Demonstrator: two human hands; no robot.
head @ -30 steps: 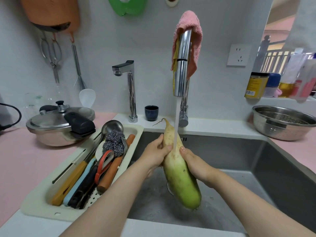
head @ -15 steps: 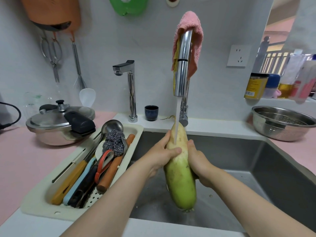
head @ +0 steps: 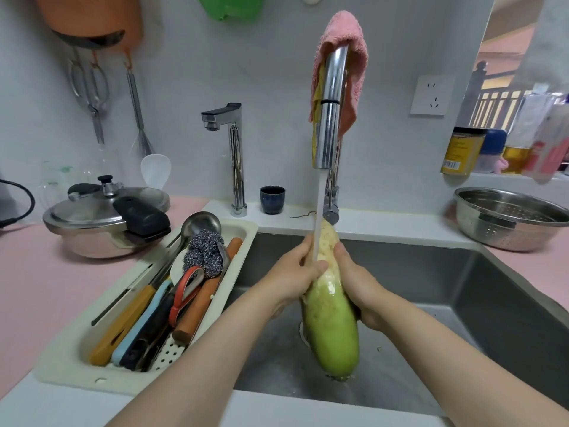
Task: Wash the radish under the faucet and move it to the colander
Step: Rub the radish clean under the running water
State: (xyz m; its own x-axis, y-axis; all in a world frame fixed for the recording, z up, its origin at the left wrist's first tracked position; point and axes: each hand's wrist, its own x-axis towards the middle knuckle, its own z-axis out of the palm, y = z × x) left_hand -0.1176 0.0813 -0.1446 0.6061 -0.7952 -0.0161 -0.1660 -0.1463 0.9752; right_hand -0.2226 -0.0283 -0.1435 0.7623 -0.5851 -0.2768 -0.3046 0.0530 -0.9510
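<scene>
A long radish (head: 331, 315), white at the top and green lower down, hangs nearly upright over the steel sink (head: 431, 303). My left hand (head: 295, 277) wraps its upper part from the left and my right hand (head: 358, 283) grips it from the right. Water runs from the chrome faucet (head: 331, 118) onto the radish's white upper end, between my thumbs. The steel colander (head: 508, 218) stands on the counter at the far right, with nothing visible inside it.
A pink cloth (head: 341, 35) is draped over the faucet. A white drainer tray (head: 77, 362) with utensils and a scourer sits left of the sink. Behind it stand a pressure cooker (head: 101, 220), a second small tap (head: 235, 161) and a dark cup (head: 272, 200). Bottles line the right shelf.
The radish has swung from tilted to nearly upright and shifted right under the stream. Both hands have closed further around its upper part, and its thin root tip now points away.
</scene>
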